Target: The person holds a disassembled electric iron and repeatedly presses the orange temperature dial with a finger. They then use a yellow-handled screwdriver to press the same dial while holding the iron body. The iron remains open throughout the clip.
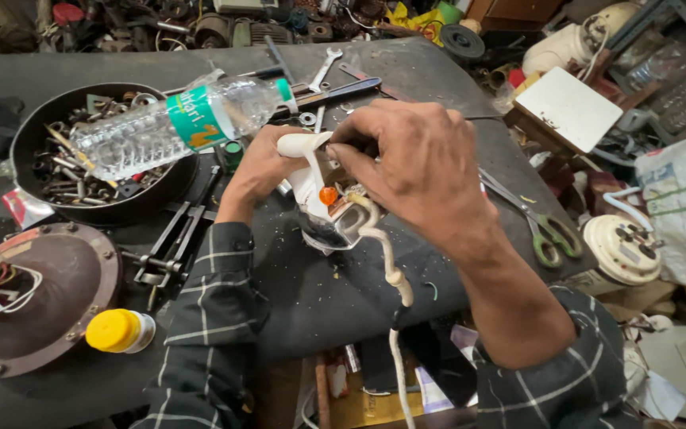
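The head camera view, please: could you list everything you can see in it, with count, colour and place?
appliance: one, white with an orange button, centre, held in both hands
cord: one, white, hanging from the appliance toward the near edge
water bottle: one, clear with green label and cap, lying across the bowl rim
bowl: one, black, upper left, full of screws and bolts
domed cover: one, brown, lower left
jar: one, yellow lid, beside the cover
scissors: one, green handles, right
spanner: one, silver, far side
table: one, black
left hand: grips the appliance from the left
right hand: on top of the appliance
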